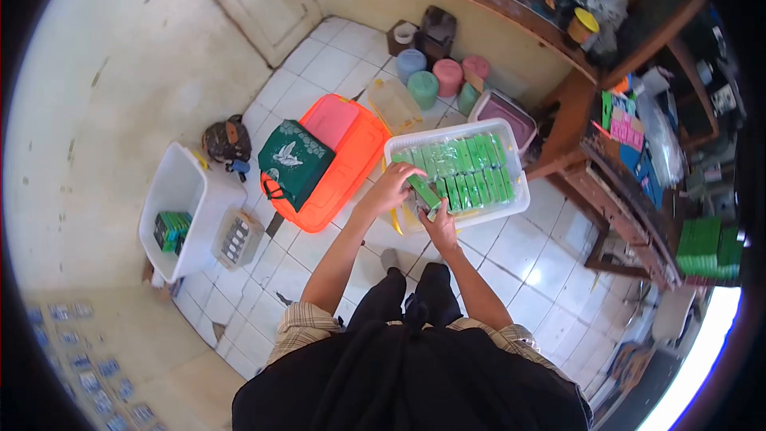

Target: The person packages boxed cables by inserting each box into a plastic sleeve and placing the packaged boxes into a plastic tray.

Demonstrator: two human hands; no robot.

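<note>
A small green box (424, 193) is held at a slant over the near left corner of a white plastic tub (515, 204). My left hand (391, 189) is closed on its upper left end. At its lower right end, my right hand (440, 228) grips it with thumb and fingers. Inside the tub, green boxes (471, 158) stand in two packed rows, with shiny clear wrap over them. What lies beneath my hands in the tub's near corner is mostly hidden.
Left of the tub, an orange lid (363, 144) bears a dark green bag (297, 161). A deep white bin (209, 206) with green boxes stands farther left. Stools (424, 88) line the back wall. A wooden cabinet (570, 124) is at right; another green stack (702, 246) is beyond.
</note>
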